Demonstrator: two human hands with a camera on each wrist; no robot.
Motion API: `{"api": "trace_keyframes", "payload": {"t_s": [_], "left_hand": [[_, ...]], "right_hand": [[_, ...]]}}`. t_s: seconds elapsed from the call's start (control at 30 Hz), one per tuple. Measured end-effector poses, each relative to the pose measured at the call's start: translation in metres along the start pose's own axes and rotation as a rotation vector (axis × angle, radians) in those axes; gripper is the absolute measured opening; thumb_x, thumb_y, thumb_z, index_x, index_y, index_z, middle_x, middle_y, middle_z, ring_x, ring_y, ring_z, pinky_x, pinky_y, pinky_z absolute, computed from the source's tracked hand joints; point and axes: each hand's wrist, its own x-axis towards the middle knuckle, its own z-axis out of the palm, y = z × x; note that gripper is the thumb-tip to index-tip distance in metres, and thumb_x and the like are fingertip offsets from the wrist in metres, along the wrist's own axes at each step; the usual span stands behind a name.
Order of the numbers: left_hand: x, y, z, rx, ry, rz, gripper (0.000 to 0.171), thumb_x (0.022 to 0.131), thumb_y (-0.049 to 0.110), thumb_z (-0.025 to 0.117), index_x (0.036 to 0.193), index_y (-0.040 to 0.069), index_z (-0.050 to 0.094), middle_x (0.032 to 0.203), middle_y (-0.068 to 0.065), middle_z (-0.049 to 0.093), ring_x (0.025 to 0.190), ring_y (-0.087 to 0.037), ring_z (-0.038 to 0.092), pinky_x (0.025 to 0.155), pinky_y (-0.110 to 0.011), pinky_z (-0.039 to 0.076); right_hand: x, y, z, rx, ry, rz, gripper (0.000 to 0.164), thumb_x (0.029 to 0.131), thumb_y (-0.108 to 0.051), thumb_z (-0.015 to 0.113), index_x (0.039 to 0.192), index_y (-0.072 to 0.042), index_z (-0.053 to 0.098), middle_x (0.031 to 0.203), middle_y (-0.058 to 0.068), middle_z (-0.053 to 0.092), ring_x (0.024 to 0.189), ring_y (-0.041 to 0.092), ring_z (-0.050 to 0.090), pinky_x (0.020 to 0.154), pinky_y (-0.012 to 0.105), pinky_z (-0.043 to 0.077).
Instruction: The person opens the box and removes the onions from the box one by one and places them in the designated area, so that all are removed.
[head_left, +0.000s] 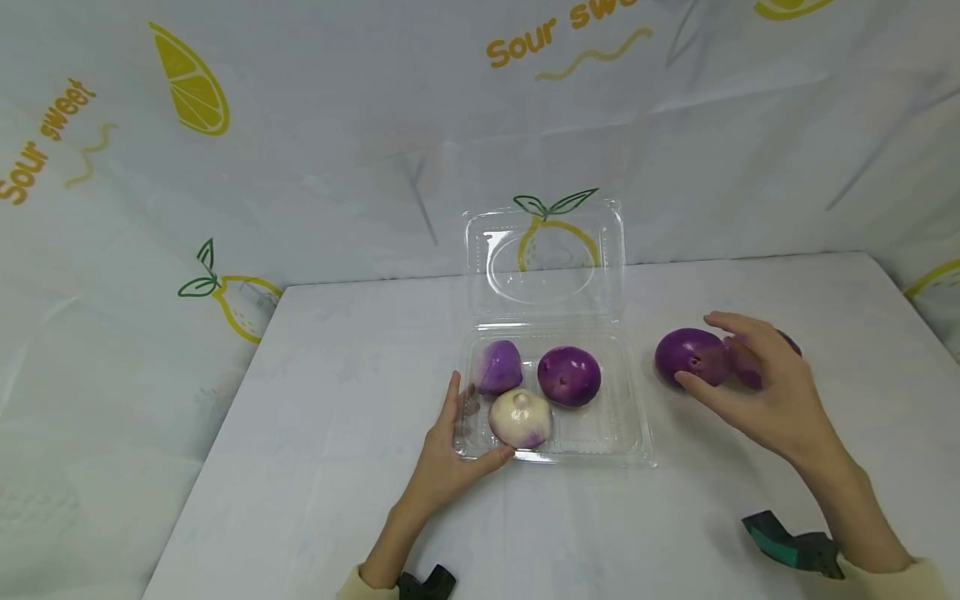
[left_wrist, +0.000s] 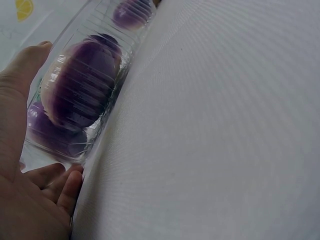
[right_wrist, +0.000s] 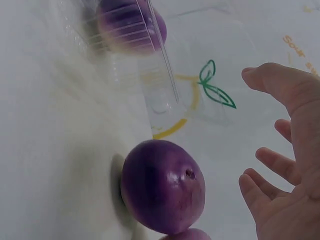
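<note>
A clear plastic clamshell container (head_left: 600, 437) lies on the table with its lid (head_left: 543, 296) raised at the back. Inside are a purple onion (head_left: 569, 377), a lighter purple one (head_left: 498, 367) and a pale onion (head_left: 521, 418) with a purple patch. My left hand (head_left: 438, 462) grips the container's near left corner, thumb along the front edge, fingers at the left side. To the right of the container, my right hand (head_left: 780, 400) hovers with spread fingers around a loose purple onion (right_wrist: 162, 186), holding nothing. More purple shows behind that hand, partly hidden.
The white table (head_left: 337, 400) meets a pale curtain (head_left: 360, 150) printed with lemons and lettering at its back edge. A black and green strap (head_left: 791, 546) shows by the right wrist, and a black piece (head_left: 427, 583) by the left.
</note>
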Motion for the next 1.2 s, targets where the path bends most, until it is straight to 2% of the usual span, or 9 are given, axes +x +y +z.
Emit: {"api": "trace_keyframes", "payload": {"t_s": [0.07,0.2,0.27,0.5,0.73,0.97,1.2], "left_hand": [[0.000,0.000,0.000,-0.004,0.000,-0.003,0.122,0.076,0.035,0.089,0.166,0.023,0.008,0.165,-0.008,0.039,0.148,-0.029,0.044,0.116,-0.061,0.038],[0.000,0.000,0.000,-0.008,0.000,-0.005,0.122,0.076,0.034,0.089,0.166,0.022,0.008,0.165,-0.007,0.039,0.147,-0.028,0.045,0.115,-0.059,0.039],[0.000,0.000,0.000,-0.008,-0.001,-0.004,0.122,0.076,0.034,0.089,0.166,0.021,0.008,0.164,-0.007,0.040,0.146,-0.028,0.045,0.115,-0.057,0.040],[0.000,0.000,-0.001,-0.009,0.001,0.000,0.122,0.076,0.034,0.089,0.166,0.021,0.009,0.164,-0.007,0.041,0.145,-0.027,0.047,0.114,-0.056,0.041],[-0.001,0.001,-0.001,-0.011,0.000,-0.005,0.122,0.076,0.035,0.090,0.166,0.022,0.009,0.164,-0.008,0.040,0.147,-0.028,0.045,0.116,-0.057,0.040],[0.000,0.001,-0.001,-0.009,0.001,-0.008,0.122,0.076,0.035,0.090,0.166,0.022,0.009,0.164,-0.008,0.040,0.147,-0.027,0.045,0.116,-0.057,0.040],[0.000,0.001,-0.001,-0.006,0.000,-0.005,0.122,0.075,0.033,0.090,0.166,0.019,0.009,0.164,-0.008,0.040,0.146,-0.027,0.046,0.115,-0.057,0.040]], "right_hand": [[0.001,-0.005,0.005,0.009,-0.019,0.001,0.089,0.052,0.013,0.091,0.134,-0.003,0.063,0.127,-0.031,0.055,0.101,-0.012,0.056,0.090,-0.001,0.041],[0.003,-0.012,0.015,0.041,-0.041,-0.029,0.087,0.052,0.009,0.093,0.133,-0.004,0.064,0.134,-0.031,0.054,0.125,-0.013,0.050,0.103,0.001,0.035],[0.004,-0.015,0.020,0.053,-0.048,-0.043,0.087,0.053,0.009,0.093,0.133,-0.005,0.064,0.135,-0.027,0.056,0.128,-0.012,0.049,0.105,0.002,0.035],[0.003,-0.027,0.039,0.047,-0.101,-0.003,0.081,0.061,-0.001,0.095,0.136,-0.012,0.064,0.133,0.013,0.066,0.128,-0.015,0.046,0.105,0.000,0.033],[0.002,-0.033,0.059,0.029,-0.169,0.018,0.077,0.067,-0.010,0.094,0.137,-0.012,0.062,0.137,0.010,0.064,0.130,-0.005,0.048,0.104,0.000,0.031],[0.007,-0.039,0.080,0.050,-0.181,-0.057,0.073,0.068,-0.009,0.094,0.134,-0.010,0.064,0.133,0.011,0.066,0.127,0.027,0.058,0.111,0.003,0.029],[0.009,-0.039,0.095,0.065,-0.188,-0.080,0.068,0.069,-0.010,0.094,0.131,-0.006,0.066,0.131,0.013,0.067,0.125,0.031,0.059,0.110,0.003,0.028]]}}
